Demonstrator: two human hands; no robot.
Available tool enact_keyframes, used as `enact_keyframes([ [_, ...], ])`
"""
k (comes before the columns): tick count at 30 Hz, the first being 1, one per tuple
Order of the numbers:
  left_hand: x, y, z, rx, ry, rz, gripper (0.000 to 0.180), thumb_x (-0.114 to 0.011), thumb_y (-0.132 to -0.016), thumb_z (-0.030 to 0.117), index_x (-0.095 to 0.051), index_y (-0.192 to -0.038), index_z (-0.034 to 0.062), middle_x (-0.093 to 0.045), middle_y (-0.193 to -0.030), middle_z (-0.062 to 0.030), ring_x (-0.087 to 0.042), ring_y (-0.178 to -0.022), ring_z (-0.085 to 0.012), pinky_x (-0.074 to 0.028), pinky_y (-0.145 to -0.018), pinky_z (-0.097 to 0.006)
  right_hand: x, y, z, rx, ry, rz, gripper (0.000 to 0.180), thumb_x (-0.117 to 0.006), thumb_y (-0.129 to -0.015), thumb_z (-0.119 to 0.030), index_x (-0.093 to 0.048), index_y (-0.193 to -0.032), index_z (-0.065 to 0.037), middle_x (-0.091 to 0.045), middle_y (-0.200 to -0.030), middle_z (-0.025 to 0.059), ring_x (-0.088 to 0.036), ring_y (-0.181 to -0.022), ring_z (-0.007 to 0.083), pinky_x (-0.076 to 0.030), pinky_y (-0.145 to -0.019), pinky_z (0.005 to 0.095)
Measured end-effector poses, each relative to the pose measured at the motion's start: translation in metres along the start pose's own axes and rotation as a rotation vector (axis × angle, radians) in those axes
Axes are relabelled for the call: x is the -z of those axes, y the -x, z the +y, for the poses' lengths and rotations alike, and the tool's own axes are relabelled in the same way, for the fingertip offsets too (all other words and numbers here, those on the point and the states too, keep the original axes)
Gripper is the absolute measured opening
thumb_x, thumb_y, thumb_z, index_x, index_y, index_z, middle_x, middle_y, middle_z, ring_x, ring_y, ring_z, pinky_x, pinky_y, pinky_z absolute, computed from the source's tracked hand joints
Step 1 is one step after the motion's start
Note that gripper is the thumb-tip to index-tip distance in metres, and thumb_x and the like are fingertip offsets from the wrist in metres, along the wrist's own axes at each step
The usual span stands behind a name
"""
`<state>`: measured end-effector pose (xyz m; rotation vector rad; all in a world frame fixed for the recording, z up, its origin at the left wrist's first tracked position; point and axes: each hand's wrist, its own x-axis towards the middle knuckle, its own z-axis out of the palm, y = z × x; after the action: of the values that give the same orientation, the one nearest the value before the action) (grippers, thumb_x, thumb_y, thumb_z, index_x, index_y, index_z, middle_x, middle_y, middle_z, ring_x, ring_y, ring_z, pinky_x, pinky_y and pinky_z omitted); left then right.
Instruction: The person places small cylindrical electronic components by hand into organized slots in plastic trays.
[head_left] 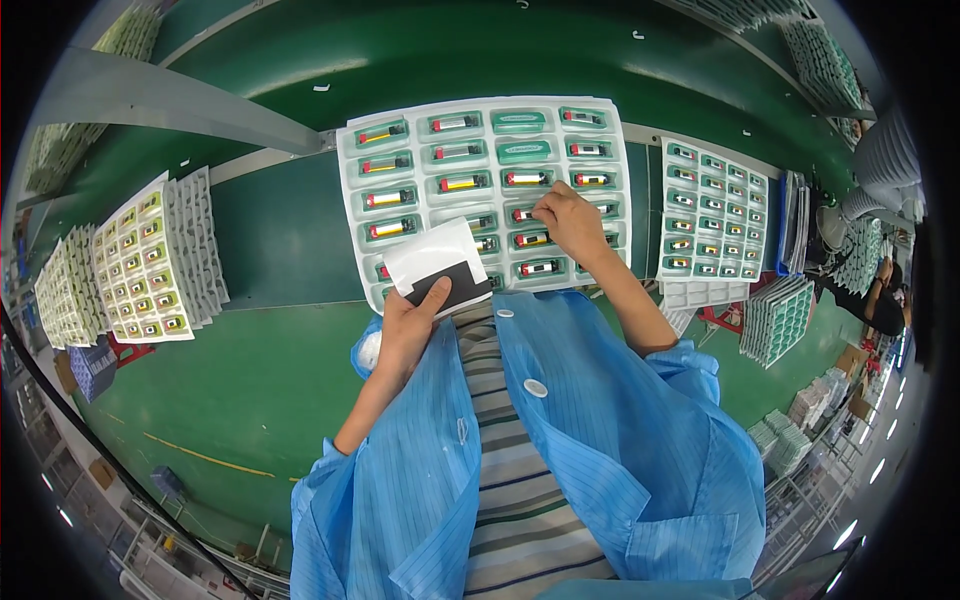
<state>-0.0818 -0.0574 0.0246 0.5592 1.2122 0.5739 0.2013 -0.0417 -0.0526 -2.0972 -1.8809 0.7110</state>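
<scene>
A white plastic tray (350,150) with rows of green pockets lies on the green bench straight ahead; most pockets hold a small cylinder-shaped part with red, yellow or black ends. My right hand (568,222) rests on the tray's lower middle, fingertips pinching at one part (522,215) in its pocket. My left hand (410,325) holds a flat white-and-black sheet (438,265) over the tray's lower left corner, thumb on its black strip.
A similar filled tray (712,212) sits to the right, with stacked empty trays (775,320) beyond it. More filled trays (145,260) lie on the left. A grey metal rail (170,105) crosses the upper left. Another person (880,295) works at far right.
</scene>
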Motion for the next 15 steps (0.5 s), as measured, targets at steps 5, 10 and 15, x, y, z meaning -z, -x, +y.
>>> enact_keyframes([
  [5, 0.0021, -0.0013, -0.0045, -0.047, -0.005, -0.031, 0.035, -0.065, -0.093, 0.017, -0.057, -0.122, 0.0002, -0.065, -0.111, -0.0065, -0.060, -0.098, -0.0133, -0.048, -0.083, -0.027, -0.0025, -0.0011, -0.0023, 0.031, 0.095, 0.023, 0.010, -0.065, -0.084, -0.017, -0.067, -0.080, -0.008, -0.059, -0.089, 0.0059, -0.064, -0.076, 0.0277, -0.053, -0.068, 0.0402],
  [10, 0.0011, 0.0001, -0.0004, -0.050, -0.071, -0.023, 0.033, -0.065, -0.093, 0.018, -0.058, -0.121, 0.0003, -0.065, -0.110, -0.0057, -0.059, -0.097, -0.0123, -0.047, -0.082, -0.026, -0.0030, -0.0007, -0.0048, 0.069, 0.145, 0.030, 0.011, -0.067, -0.081, -0.018, -0.067, -0.078, -0.007, -0.061, -0.085, 0.0085, -0.065, -0.077, 0.0272, -0.053, -0.067, 0.0395],
  [15, 0.0023, 0.0001, -0.0041, -0.104, -0.095, -0.036, 0.034, -0.065, -0.093, 0.018, -0.058, -0.121, 0.0002, -0.065, -0.110, -0.0058, -0.059, -0.098, -0.0122, -0.047, -0.083, -0.026, -0.0071, 0.0017, -0.0058, 0.068, 0.134, 0.055, 0.013, -0.069, -0.079, -0.018, -0.065, -0.074, -0.007, -0.064, -0.079, 0.0097, -0.066, -0.073, 0.0273, -0.054, -0.065, 0.0392],
])
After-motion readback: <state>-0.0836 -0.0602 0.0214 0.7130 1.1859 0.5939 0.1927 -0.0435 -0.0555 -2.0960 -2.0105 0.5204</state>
